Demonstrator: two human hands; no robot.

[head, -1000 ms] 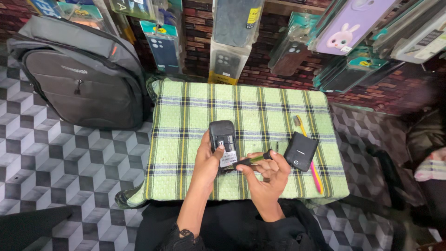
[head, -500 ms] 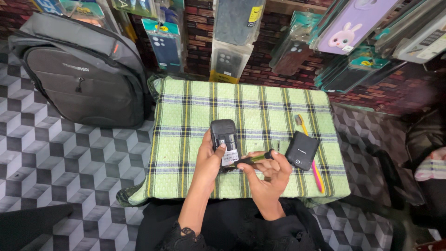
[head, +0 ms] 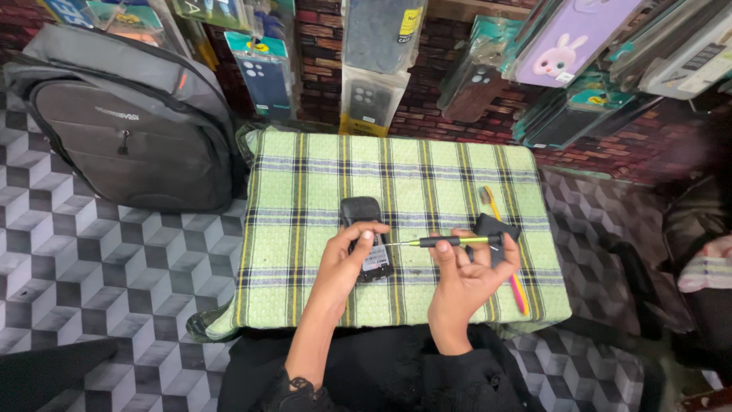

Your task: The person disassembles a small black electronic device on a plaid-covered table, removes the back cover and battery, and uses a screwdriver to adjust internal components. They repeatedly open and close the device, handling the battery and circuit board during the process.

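Left hand (head: 345, 263): I grip the black phone (head: 366, 236), back cover off.
Right hand (head: 465, 278): fingers pinch the screwdriver (head: 446, 242), tip at the phone; unscrewing seems unfinished.

The small black plastic phone (head: 364, 238) is showing a matt back with a paper label. The slim screwdriver (head: 444, 242) is pairing a black-and-green plastic grip with a thin metal shaft. The green checked woven cloth (head: 427, 179) is looking soft and matt. The grey fabric backpack (head: 130, 130) is looking dull and smooth.
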